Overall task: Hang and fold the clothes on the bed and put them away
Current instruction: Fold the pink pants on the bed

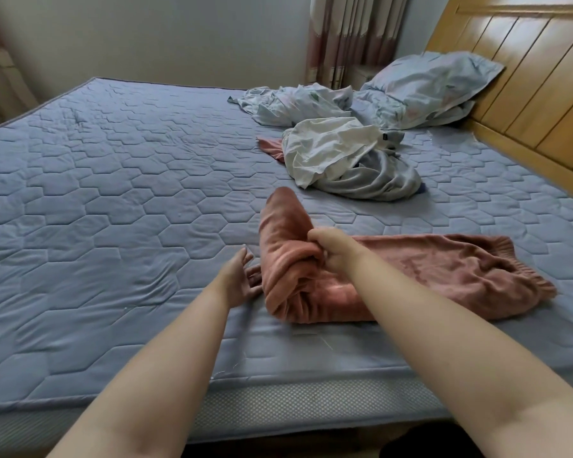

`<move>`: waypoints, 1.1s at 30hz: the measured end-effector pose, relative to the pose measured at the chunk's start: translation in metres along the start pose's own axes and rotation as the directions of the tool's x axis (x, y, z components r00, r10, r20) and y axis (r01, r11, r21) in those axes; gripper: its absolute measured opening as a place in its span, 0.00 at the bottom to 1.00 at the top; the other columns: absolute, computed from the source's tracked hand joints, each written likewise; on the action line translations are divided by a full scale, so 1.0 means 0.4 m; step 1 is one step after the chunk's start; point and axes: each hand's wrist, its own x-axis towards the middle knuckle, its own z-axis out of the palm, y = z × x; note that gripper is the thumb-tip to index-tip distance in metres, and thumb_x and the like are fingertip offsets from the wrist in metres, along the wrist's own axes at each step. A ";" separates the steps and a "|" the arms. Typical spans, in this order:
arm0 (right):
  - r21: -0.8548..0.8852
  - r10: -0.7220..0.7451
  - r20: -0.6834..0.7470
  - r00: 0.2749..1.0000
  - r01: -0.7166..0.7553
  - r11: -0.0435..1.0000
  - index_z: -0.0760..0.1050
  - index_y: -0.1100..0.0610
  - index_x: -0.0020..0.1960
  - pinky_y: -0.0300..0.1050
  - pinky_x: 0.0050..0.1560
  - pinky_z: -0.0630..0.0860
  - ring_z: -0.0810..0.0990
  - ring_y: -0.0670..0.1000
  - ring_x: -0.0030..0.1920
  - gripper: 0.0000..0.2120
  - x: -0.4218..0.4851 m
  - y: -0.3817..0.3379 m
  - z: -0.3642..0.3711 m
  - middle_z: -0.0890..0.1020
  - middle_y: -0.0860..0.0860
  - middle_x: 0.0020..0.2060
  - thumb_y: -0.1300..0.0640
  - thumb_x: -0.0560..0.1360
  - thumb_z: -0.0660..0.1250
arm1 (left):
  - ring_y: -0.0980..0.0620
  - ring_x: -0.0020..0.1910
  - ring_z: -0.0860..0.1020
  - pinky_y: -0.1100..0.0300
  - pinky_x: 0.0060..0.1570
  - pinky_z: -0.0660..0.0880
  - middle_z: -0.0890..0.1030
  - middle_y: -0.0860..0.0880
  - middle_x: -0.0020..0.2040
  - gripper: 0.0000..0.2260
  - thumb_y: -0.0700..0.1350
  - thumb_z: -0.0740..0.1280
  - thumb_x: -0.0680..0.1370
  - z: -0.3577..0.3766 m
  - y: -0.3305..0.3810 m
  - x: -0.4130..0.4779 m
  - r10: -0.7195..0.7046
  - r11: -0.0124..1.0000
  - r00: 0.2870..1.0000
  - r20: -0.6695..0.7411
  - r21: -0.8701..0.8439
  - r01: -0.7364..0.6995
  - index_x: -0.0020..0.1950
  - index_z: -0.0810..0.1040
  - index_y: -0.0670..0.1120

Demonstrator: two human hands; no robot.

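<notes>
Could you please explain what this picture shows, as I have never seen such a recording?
There is no machine here: a person wears one camera on the head, looking forward and down, so the view is roughly their own. The right hand grips a fold of a pink fleece garment lying on the blue quilted mattress. The left hand is open, fingers against the garment's folded edge. Farther back, a white garment and a grey garment lie heaped, with a pillow by the wooden headboard.
</notes>
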 end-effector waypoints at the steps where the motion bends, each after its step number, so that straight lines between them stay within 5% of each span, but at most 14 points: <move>1: 0.056 0.035 -0.017 0.999 -0.034 0.998 0.65 0.59 0.35 0.34 0.18 0.66 0.69 0.44 0.17 0.14 0.002 0.003 -0.042 0.70 0.51 0.19 0.72 0.75 0.50 | 0.47 0.46 0.77 0.52 0.40 0.73 0.76 0.43 0.53 0.24 0.59 0.55 0.81 0.018 -0.004 -0.001 -0.018 0.999 1.000 0.022 0.035 0.018 0.73 0.62 0.49; 6: 0.144 0.175 -0.107 0.979 -0.159 0.977 0.73 0.65 0.37 0.38 0.30 0.76 0.77 0.50 0.29 0.16 0.016 0.027 -0.260 0.75 0.57 0.30 0.66 0.76 0.50 | 0.48 0.45 0.78 0.54 0.42 0.76 0.78 0.44 0.49 0.17 0.60 0.62 0.78 0.137 -0.037 0.004 -0.126 0.953 0.983 0.131 0.290 0.083 0.54 0.74 0.47; 8: -0.023 0.191 -0.199 0.961 -0.200 0.980 0.76 0.67 0.51 0.41 0.35 0.78 0.80 0.52 0.35 0.11 0.006 0.045 -0.346 0.79 0.59 0.40 0.66 0.78 0.55 | 0.51 0.40 0.79 0.58 0.39 0.77 0.78 0.45 0.46 0.21 0.61 0.65 0.76 0.182 -0.057 0.010 -0.164 0.925 0.979 0.123 0.365 0.109 0.57 0.75 0.45; 10: -0.253 0.176 -0.302 0.937 -0.257 0.933 0.75 0.65 0.59 0.44 0.42 0.79 0.80 0.53 0.42 0.14 0.007 0.077 -0.411 0.81 0.60 0.52 0.67 0.74 0.65 | 0.50 0.46 0.79 0.58 0.42 0.77 0.79 0.45 0.52 0.28 0.61 0.69 0.73 0.221 -0.076 0.022 -0.160 0.898 0.982 0.096 0.427 0.104 0.65 0.72 0.44; 14: -0.469 -0.023 -0.503 0.864 -0.250 0.847 0.79 0.61 0.45 0.50 0.56 0.76 0.80 0.57 0.52 0.06 0.040 0.117 -0.455 0.82 0.59 0.53 0.67 0.73 0.65 | 0.47 0.53 0.82 0.51 0.53 0.79 0.81 0.45 0.59 0.50 0.69 0.77 0.53 0.269 -0.114 0.077 -0.156 0.871 0.985 0.080 0.481 0.099 0.70 0.69 0.48; 17: -0.588 -0.295 -0.580 0.759 -0.139 0.797 0.75 0.60 0.60 0.46 0.61 0.69 0.75 0.59 0.62 0.14 0.013 0.079 -0.429 0.78 0.59 0.59 0.59 0.77 0.61 | 0.46 0.54 0.81 0.51 0.54 0.79 0.78 0.45 0.62 0.55 0.68 0.78 0.49 0.274 -0.125 0.114 -0.120 0.863 0.993 0.003 0.494 0.103 0.71 0.67 0.49; 19: -0.674 -0.400 -0.447 0.800 -0.007 0.738 0.71 0.59 0.67 0.45 0.64 0.66 0.73 0.58 0.65 0.19 0.000 0.080 -0.411 0.76 0.58 0.63 0.56 0.78 0.60 | 0.46 0.52 0.81 0.53 0.52 0.79 0.79 0.44 0.59 0.46 0.60 0.77 0.54 0.279 -0.121 0.094 -0.062 0.861 0.997 -0.040 0.504 0.074 0.69 0.69 0.46; 21: -0.755 -0.258 -0.233 0.938 -0.007 0.656 0.65 0.57 0.73 0.44 0.69 0.62 0.68 0.56 0.70 0.23 0.004 0.126 -0.383 0.71 0.57 0.69 0.51 0.80 0.58 | 0.46 0.49 0.81 0.57 0.47 0.78 0.80 0.43 0.55 0.34 0.52 0.75 0.61 0.278 -0.121 0.076 -0.010 0.856 0.996 -0.084 0.515 0.052 0.64 0.73 0.42; 23: -0.751 -0.074 -0.205 0.976 -0.108 0.652 0.58 0.53 0.76 0.45 0.71 0.60 0.66 0.58 0.71 0.25 0.017 0.171 -0.357 0.67 0.58 0.72 0.49 0.81 0.55 | 0.46 0.48 0.80 0.58 0.44 0.76 0.81 0.43 0.53 0.22 0.47 0.73 0.68 0.266 -0.121 0.072 0.050 0.826 0.990 -0.132 0.563 0.033 0.60 0.75 0.40; 33: -0.473 -0.074 0.055 0.996 0.092 0.876 0.60 0.53 0.76 0.46 0.73 0.59 0.66 0.53 0.71 0.26 0.073 0.175 -0.115 0.69 0.53 0.71 0.50 0.78 0.58 | 0.44 0.58 0.77 0.58 0.52 0.73 0.77 0.40 0.62 0.27 0.45 0.72 0.71 0.133 0.091 -0.014 0.334 0.656 0.894 -0.298 0.755 0.007 0.67 0.71 0.38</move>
